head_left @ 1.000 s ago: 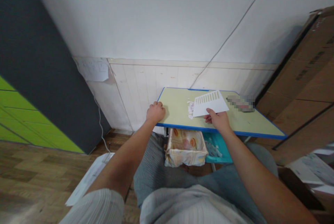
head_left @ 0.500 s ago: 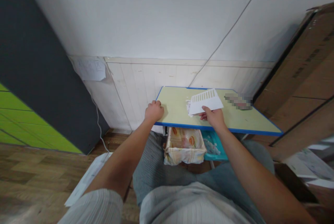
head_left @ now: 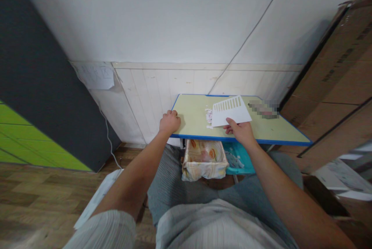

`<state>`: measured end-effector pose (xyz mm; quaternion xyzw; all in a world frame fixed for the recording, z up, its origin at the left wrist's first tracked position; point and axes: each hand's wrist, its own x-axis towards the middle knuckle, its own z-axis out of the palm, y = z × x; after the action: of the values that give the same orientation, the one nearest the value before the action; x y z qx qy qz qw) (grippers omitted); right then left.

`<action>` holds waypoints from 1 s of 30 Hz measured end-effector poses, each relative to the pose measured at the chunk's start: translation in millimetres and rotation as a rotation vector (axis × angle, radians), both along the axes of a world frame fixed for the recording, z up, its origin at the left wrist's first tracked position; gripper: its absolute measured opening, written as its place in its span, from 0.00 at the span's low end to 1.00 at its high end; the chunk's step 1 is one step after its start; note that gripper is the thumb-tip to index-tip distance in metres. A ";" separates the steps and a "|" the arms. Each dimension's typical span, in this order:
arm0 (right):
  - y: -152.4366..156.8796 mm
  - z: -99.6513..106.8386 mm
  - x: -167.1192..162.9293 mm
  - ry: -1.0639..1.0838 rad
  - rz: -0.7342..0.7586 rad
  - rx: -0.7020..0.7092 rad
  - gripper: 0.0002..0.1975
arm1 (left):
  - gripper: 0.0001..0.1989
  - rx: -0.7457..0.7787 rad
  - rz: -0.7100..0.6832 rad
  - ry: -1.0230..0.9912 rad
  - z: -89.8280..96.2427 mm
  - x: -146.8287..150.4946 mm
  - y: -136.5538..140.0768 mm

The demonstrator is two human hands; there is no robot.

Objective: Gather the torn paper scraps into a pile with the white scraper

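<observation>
right hand [head_left: 242, 133] fingers pinch a white sheet [head_left: 231, 110] above the desk [head_left: 194, 115]; paper scraps [head_left: 208, 116] lie at its 9 o'clock, uncleared; left hand [head_left: 169, 122] curled closed on the desk corner.

We have one view only, from a camera worn on the head, looking forward and down past our lap. The small table [head_left: 197, 115] lies just above centre, an arm's reach off. The wall fills twelve o'clock, cardboard boxes [head_left: 334, 74] stand at two o'clock, and a dark panel [head_left: 37, 86] at nine.
</observation>
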<state>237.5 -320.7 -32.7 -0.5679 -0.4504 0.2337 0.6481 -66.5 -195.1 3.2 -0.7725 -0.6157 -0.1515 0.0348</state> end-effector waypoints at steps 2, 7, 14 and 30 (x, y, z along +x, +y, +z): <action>-1.6 0.7 1.2 0.001 -0.003 -0.007 0.24 | 0.21 -0.003 -0.001 -0.004 0.0 -0.2 0.1; -6.7 3.6 10.3 0.025 -0.048 -0.010 0.23 | 0.21 0.002 -0.004 -0.006 -0.1 -0.6 0.5; -14.1 2.3 14.3 0.039 -0.068 -0.001 0.22 | 0.21 -0.002 -0.008 0.001 1.9 -0.4 -1.2; -22.9 3.4 14.2 0.000 -0.131 0.051 0.25 | 0.21 -0.002 -0.002 0.007 3.1 0.0 -2.6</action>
<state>251.7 -343.6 -29.3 -0.5794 -0.4180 0.1792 0.6763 -66.5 -197.8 6.4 -0.7736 -0.6151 -0.1483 0.0360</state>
